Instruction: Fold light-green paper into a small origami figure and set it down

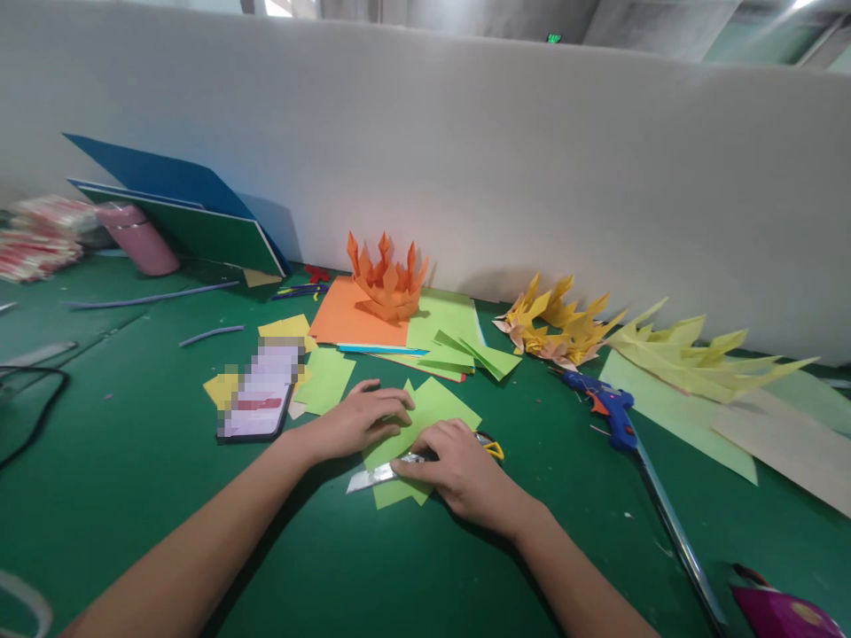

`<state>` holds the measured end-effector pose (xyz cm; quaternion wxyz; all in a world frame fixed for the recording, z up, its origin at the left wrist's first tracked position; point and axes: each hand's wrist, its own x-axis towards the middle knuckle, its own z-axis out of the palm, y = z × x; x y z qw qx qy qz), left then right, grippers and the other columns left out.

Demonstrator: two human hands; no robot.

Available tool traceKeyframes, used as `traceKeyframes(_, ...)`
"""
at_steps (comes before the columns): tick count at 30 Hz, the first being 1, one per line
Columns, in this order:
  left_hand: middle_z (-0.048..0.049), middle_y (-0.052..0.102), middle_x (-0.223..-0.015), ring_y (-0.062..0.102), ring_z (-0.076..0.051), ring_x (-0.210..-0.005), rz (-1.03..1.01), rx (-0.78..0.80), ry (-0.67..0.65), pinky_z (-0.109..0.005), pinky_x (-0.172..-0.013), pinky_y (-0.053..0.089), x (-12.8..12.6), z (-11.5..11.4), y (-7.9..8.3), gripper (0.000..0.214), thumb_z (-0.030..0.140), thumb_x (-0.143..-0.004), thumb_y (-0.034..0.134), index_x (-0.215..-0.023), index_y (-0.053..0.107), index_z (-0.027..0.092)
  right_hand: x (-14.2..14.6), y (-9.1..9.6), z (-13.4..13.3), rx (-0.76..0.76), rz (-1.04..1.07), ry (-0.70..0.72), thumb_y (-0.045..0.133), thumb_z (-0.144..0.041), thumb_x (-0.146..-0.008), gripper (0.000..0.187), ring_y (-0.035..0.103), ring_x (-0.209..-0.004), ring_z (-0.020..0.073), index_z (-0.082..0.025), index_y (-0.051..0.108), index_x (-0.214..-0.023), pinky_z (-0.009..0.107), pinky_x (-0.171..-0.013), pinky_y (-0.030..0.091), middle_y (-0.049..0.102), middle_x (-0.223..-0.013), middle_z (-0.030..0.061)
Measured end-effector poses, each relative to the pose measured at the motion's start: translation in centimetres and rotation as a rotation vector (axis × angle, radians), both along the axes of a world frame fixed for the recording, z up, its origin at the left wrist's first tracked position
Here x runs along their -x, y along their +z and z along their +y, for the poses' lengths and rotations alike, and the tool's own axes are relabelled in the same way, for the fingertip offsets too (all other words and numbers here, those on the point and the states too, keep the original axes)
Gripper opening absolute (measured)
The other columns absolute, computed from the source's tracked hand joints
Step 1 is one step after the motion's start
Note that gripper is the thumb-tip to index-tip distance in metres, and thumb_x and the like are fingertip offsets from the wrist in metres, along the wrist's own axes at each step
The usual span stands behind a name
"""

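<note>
Paper [439, 403] — under left hand [363, 421], right hand [458, 465]

Nothing readable for you in this view. Small green lit sign [553, 38] up near the ceiling: too small to make out. Black-framed phone [258, 397] lying on the green table: screen is blurred out. Red-and-white printed packets [38, 237] at far left: print is too smeared to read.
</note>
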<state>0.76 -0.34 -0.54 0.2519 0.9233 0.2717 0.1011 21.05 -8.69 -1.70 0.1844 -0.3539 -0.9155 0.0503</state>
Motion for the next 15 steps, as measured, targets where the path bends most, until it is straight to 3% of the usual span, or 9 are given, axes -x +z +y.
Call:
traceKeyframes(5, -0.0021, 0.062, -0.117, 0.050, -0.018, -0.118, -0.014, -0.010, -0.028, -0.044, -0.107, 0.018, 0.1, 0.0, 0.2, 0.022, 0.019, -0.089, 0.047, -0.107, 0.057, 0.027, -1.7, 0.1, 0.2, -0.042, 0.188, -0.010, 0.041, -0.008, -0.084, 0.043, 0.051, -0.087, 0.0186, -0.028, 0.058, -0.117, 0.033, -0.074, 0.035, 0.060, -0.095, 0.0058)
traceKeyframes(10, -0.0012, 0.063, -0.116, 0.054, -0.016, -0.113, -0.054, -0.040, -0.017, -0.043, -0.107, 0.022, 0.0, 0.1, 0.1, 0.031, 0.017, -0.092, 0.035, -0.113, 0.055, 0.027, -3.9, -0.7, 1.1, -0.262, 0.236, -0.498, 0.040, -0.006, -0.082, 0.049, 0.051, -0.093, 0.0241, -0.030, 0.057, -0.122, 0.038, -0.077, 0.036, 0.058, -0.098, 0.0084)
traceKeyframes(13, -0.0021, 0.064, -0.113, 0.054, -0.017, -0.114, -0.069, -0.066, -0.003, -0.042, -0.105, 0.027, -0.2, -0.3, 0.3, 0.032, 0.020, -0.095, 0.029, -0.112, 0.056, 0.026, -4.4, -1.3, 1.6, -0.277, 0.208, -0.649, 0.041, -0.009, -0.085, 0.043, 0.052, -0.086, 0.0235, -0.028, 0.060, -0.118, 0.037, -0.071, 0.036, 0.058, -0.093, 0.0086)
traceKeyframes(15, -0.0048, 0.061, -0.118, 0.049, -0.021, -0.118, -0.036, -0.073, 0.004, -0.043, -0.104, 0.029, -0.3, -0.7, 0.6, 0.028, 0.035, -0.092, 0.041, -0.115, 0.055, 0.026, -4.4, -1.5, 1.8, -0.273, 0.180, -0.694, 0.042, -0.012, -0.086, 0.037, 0.052, -0.083, 0.0233, -0.026, 0.064, -0.112, 0.036, -0.069, 0.036, 0.060, -0.092, 0.0091)
